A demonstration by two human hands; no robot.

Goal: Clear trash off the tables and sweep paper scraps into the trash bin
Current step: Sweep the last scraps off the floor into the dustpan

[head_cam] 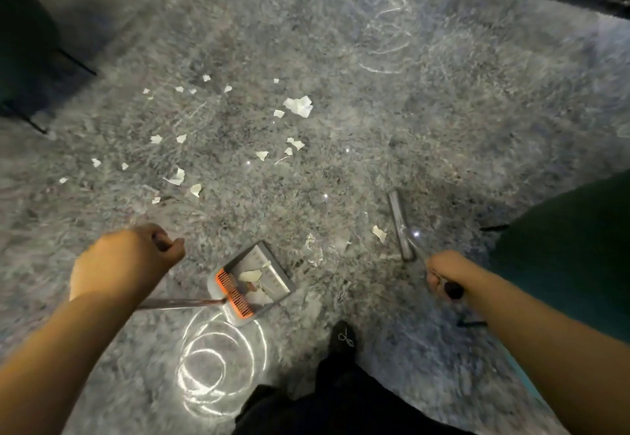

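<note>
- While motion blur smears the rug [443, 100], the dustpan [254, 281] handle is gripped by the left hand [126, 264].
- At 3 o'clock, the broom [400, 226] handle is clenched in the right hand [443, 272]; fingers mostly hidden.
- Paper scraps [298, 106] are scattered toward 11 o'clock.

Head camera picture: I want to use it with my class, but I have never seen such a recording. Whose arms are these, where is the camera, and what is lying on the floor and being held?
The one picture comes from a camera worn on a person's head, looking down, so the two bare arms are that person's own. No machine is involved. The left hand grips the long handle of a dustpan, which sits on a grey shaggy carpet and already holds a few paper scraps. The right hand grips the handle of a broom, its grey head resting on the carpet to the right of the pan. Many torn white paper scraps lie scattered farther ahead, not yet swept. At the bottom is the person's dark shoe. No trash bin is in view.
</note>
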